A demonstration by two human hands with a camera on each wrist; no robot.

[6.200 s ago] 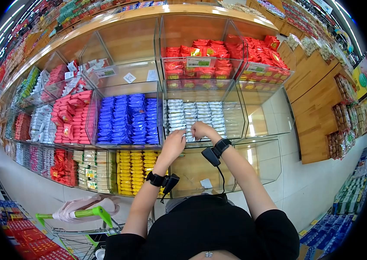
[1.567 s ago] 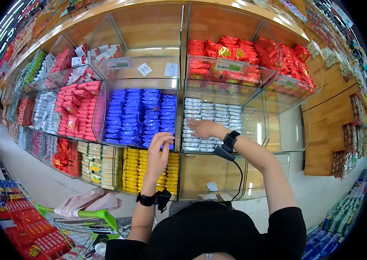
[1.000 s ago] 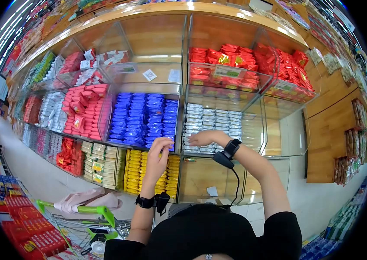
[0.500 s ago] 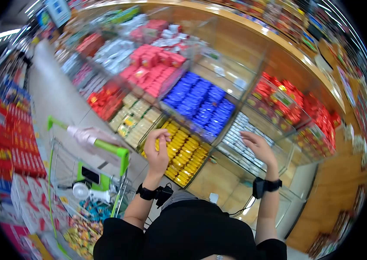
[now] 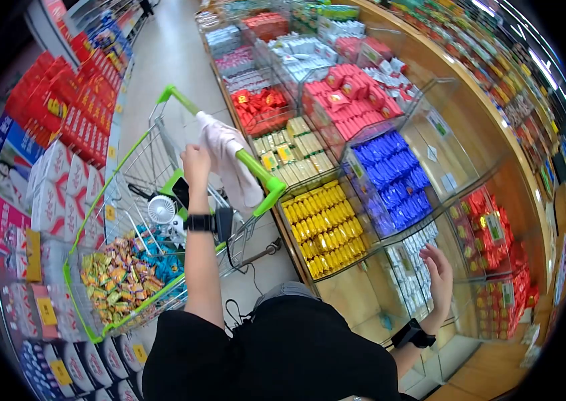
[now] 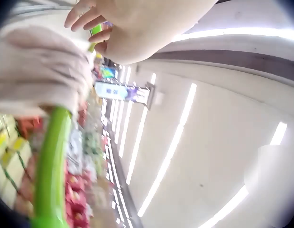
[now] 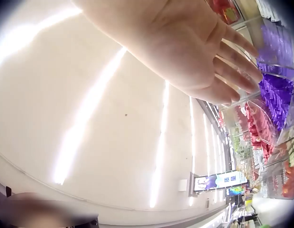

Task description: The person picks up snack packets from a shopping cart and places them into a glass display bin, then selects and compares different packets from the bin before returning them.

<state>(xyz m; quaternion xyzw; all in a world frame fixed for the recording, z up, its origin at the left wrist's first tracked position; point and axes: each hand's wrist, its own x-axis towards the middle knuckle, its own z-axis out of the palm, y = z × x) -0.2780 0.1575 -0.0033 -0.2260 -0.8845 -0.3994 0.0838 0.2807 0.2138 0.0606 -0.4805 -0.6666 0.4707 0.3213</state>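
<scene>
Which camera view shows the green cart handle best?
The head view: the whole cart handle shows, with a pale cloth draped over it. The left wrist view gives only a blurred green stretch beside the cloth. The right wrist view shows none of it.

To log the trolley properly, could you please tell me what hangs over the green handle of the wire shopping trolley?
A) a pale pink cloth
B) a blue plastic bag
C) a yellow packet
A: a pale pink cloth drapes over the green handle of the wire shopping trolley, near the left hand.
</scene>
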